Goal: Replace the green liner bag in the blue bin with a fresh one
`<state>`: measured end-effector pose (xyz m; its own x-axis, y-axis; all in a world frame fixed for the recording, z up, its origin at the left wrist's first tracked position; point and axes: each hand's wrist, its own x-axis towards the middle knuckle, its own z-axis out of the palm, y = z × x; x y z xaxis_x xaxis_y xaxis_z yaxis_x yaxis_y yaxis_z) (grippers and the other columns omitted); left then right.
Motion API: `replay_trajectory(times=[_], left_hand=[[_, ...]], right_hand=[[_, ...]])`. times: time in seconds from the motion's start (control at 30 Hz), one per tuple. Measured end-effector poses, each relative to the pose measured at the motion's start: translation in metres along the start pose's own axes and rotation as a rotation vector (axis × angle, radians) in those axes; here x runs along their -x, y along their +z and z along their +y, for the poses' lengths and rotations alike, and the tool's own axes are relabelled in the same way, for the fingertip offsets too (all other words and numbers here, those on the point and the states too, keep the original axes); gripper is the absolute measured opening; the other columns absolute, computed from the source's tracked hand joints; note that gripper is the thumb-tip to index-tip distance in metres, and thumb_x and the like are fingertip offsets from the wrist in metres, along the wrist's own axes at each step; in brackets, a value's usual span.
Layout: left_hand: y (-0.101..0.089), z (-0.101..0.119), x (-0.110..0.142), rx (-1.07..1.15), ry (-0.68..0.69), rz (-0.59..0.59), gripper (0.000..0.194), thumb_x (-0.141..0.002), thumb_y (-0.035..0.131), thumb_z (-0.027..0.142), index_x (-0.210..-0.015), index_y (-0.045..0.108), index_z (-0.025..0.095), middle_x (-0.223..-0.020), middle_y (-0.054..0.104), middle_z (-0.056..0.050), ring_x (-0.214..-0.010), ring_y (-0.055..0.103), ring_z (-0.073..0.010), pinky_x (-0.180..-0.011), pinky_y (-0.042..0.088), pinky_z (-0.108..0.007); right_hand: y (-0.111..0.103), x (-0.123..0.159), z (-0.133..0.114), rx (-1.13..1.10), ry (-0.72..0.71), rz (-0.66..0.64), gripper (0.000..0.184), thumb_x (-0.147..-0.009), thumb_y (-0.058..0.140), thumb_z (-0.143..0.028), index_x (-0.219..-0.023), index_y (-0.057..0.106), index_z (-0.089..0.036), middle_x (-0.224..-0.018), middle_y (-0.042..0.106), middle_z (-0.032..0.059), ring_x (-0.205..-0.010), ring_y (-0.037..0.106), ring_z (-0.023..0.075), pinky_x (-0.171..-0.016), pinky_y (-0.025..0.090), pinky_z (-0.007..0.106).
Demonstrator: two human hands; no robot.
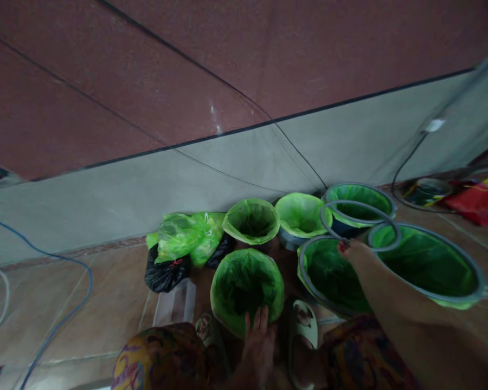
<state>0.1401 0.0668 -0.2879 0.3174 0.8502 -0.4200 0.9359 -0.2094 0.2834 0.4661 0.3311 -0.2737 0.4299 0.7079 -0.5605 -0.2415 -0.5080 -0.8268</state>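
Note:
Between my feet stands a bin lined with a green bag [222,281]. My left hand [260,338] lies at its near rim, fingers stretched out flat over the liner, gripping nothing. Off to the right my right hand [350,247] is closed on a grey ring [360,203], a bin rim hoop. The ring hangs tilted above the right-hand bins, overlapping them in view. Beneath that hand is a lined bin with a grey rim [303,265]. Another wide lined bin [429,265] stands farther right, partly behind my forearm.
Along the wall stand more lined bins [232,223], [303,201] and a grey-rimmed bin [341,190]. Tied green bags [179,235] and a black bag [166,276] lie left, near a clear plastic box [174,304]. A blue hose [79,262] crosses the tiles; a red item [477,203] lies right.

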Motion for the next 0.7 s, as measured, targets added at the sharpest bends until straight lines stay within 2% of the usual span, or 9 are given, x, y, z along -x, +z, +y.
replay_trajectory(times=[0.07,0.17,0.23,0.3,0.4,0.47,0.53,0.6,0.7], left_hand=[[-0.002,0.0,0.005,0.055,0.019,0.024,0.046,-0.092,0.042,0.037,-0.134,0.055,0.024,-0.159,0.023,-0.014,-0.146,0.024,-0.0331,-0.116,0.017,-0.063],[-0.009,-0.004,0.008,0.14,-0.022,0.192,0.043,-0.089,0.047,0.029,-0.131,0.057,0.028,-0.159,0.026,-0.011,-0.146,0.026,-0.03,-0.117,0.017,-0.06],[-0.025,-0.012,0.006,0.237,-0.085,0.342,0.048,-0.084,0.052,0.024,-0.132,0.057,0.025,-0.158,0.03,-0.012,-0.143,0.03,-0.0297,-0.116,0.023,-0.056],[-0.055,-0.025,0.001,0.41,-0.155,0.471,0.051,-0.081,0.054,0.022,-0.132,0.055,0.017,-0.152,0.038,-0.017,-0.138,0.04,-0.0293,-0.113,0.034,-0.049],[-0.112,-0.052,0.004,0.845,-0.331,0.595,0.045,-0.09,0.046,0.034,-0.13,0.054,0.015,-0.134,0.058,-0.016,-0.123,0.055,-0.0253,-0.103,0.046,-0.042],[-0.144,-0.068,0.014,1.238,-0.404,0.561,0.05,-0.097,0.029,0.046,-0.131,0.05,0.016,-0.126,0.063,-0.014,-0.111,0.063,-0.0223,-0.091,0.053,-0.037],[-0.164,-0.082,0.026,1.335,-0.38,0.517,0.062,-0.097,0.014,0.053,-0.133,0.048,0.014,-0.113,0.069,-0.014,-0.098,0.068,-0.0194,-0.082,0.055,-0.032],[-0.17,-0.093,0.036,1.297,-0.376,0.497,0.058,-0.098,0.018,0.05,-0.132,0.047,0.013,-0.107,0.071,-0.013,-0.09,0.069,-0.0174,-0.078,0.055,-0.03],[-0.16,-0.105,0.04,0.871,-0.432,0.422,0.039,-0.096,0.037,0.032,-0.125,0.053,0.013,-0.102,0.072,-0.01,-0.082,0.069,-0.0151,-0.072,0.053,-0.024]], right_hand=[[-0.006,0.002,-0.015,-0.042,0.04,0.07,0.012,-0.084,0.051,-0.019,-0.088,0.054,-0.03,-0.067,0.057,0.0022,-0.055,0.055,0.0175,-0.051,0.05,0.031],[-0.01,0.017,-0.046,-0.143,0.081,0.126,0.02,-0.084,0.043,-0.009,-0.082,0.05,-0.028,-0.058,0.049,-0.001,-0.051,0.053,0.0148,-0.05,0.051,0.027],[-0.008,0.039,-0.062,-0.225,0.102,0.097,0.024,-0.085,0.039,-0.005,-0.077,0.047,-0.026,-0.056,0.048,-0.0022,-0.048,0.051,0.0118,-0.048,0.05,0.022],[0.001,0.071,-0.064,-0.219,0.089,0.0,0.024,-0.087,0.038,-0.004,-0.074,0.046,-0.024,-0.056,0.05,-0.0021,-0.048,0.052,0.0102,-0.048,0.05,0.02],[0.021,0.133,-0.031,0.047,-0.008,-0.261,0.011,-0.088,0.048,-0.013,-0.08,0.05,-0.02,-0.06,0.055,-0.0013,-0.05,0.055,0.0106,-0.049,0.051,0.021],[0.036,0.173,0.006,0.275,-0.07,-0.398,0.003,-0.088,0.053,-0.021,-0.087,0.052,-0.018,-0.06,0.055,-0.0029,-0.048,0.055,0.0101,-0.049,0.05,0.021],[0.049,0.204,0.042,0.479,-0.142,-0.516,0.011,-0.091,0.046,-0.023,-0.1,0.051,-0.019,-0.056,0.052,-0.0058,-0.048,0.056,0.0115,-0.046,0.047,0.02],[0.06,0.219,0.069,0.591,-0.141,-0.583,0.014,-0.091,0.041,-0.022,-0.102,0.049,-0.018,-0.056,0.052,-0.0065,-0.05,0.058,0.0119,-0.047,0.047,0.02],[0.069,0.22,0.087,0.848,-0.19,-0.614,0.014,-0.091,0.039,-0.02,-0.099,0.05,-0.017,-0.059,0.056,-0.0042,-0.053,0.061,0.0129,-0.048,0.047,0.02]])
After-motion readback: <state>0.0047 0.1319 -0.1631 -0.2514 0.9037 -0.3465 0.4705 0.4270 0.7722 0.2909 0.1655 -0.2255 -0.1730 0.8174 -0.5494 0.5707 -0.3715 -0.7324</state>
